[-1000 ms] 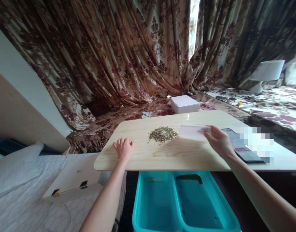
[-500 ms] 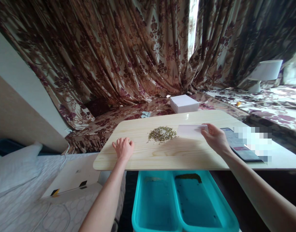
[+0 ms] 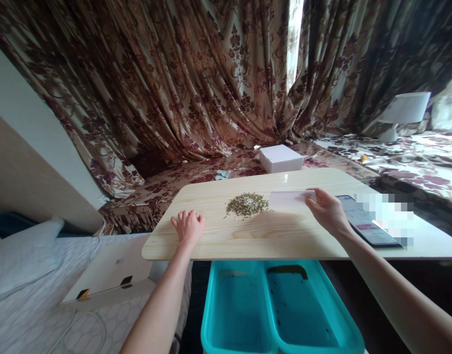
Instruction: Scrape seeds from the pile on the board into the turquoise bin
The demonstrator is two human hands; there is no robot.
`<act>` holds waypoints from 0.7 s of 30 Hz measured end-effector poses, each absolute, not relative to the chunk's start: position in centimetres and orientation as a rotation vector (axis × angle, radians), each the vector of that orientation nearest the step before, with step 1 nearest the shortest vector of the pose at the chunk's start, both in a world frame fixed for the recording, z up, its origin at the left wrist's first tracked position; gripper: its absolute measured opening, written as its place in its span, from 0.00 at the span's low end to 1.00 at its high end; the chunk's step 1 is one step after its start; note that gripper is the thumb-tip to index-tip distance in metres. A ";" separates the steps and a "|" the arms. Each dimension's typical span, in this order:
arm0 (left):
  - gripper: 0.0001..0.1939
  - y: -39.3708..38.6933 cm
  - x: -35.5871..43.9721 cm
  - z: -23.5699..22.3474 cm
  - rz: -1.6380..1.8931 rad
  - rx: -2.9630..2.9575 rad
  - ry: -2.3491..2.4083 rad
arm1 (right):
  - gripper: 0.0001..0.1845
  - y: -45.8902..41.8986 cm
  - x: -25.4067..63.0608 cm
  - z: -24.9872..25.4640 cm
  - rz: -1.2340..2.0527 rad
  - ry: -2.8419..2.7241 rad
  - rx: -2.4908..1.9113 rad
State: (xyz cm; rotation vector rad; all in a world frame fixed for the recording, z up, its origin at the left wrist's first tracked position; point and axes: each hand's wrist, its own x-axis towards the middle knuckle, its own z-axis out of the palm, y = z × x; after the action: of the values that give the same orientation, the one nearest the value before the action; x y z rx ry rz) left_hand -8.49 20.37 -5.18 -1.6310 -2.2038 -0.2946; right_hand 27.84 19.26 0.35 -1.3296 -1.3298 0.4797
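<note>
My right hand (image 3: 328,209) pinches the right end of a thin white card (image 3: 288,199), held low over the wooden tabletop (image 3: 226,243). The card's left edge is close beside a pile of small green beans mixed with white grains (image 3: 247,204); whether it touches them I cannot tell. To the left of the pile, my left hand (image 3: 189,226) rests palm down on the table with its fingers spread, holding nothing. Below the table's near edge sits a turquoise bin (image 3: 269,314) with two compartments. Green beans lie at the far end of its right compartment, and pale grains in the left.
A tablet (image 3: 371,221) lies on the table beside my right forearm. Behind the table stand a white box (image 3: 281,158) and a small grey-blue cloth (image 3: 223,174). An open white carton (image 3: 111,270) lies on the bed at left. A lamp (image 3: 406,110) stands far right.
The white card in my right hand has shifted very slightly left, towards the pile. My left hand stays in the same place.
</note>
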 end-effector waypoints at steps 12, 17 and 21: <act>0.14 20.5 -8.6 -5.2 -0.278 -1.632 -2.197 | 0.09 20.0 28.3 -0.5 0.312 -1.432 -1.298; 0.14 20.4 -8.5 -5.2 -0.279 -1.619 -2.183 | 0.09 20.8 28.2 -1.1 0.294 -1.457 -1.295; 0.14 20.4 -8.6 -5.3 -0.278 -1.621 -2.174 | 0.09 20.6 28.5 -1.2 0.277 -1.468 -1.292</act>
State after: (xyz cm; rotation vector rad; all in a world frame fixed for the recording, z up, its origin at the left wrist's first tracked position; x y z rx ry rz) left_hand -8.55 20.38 -5.31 -1.6207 -2.1745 -0.2778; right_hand 28.47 20.55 -1.18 -1.2919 -1.4684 0.2774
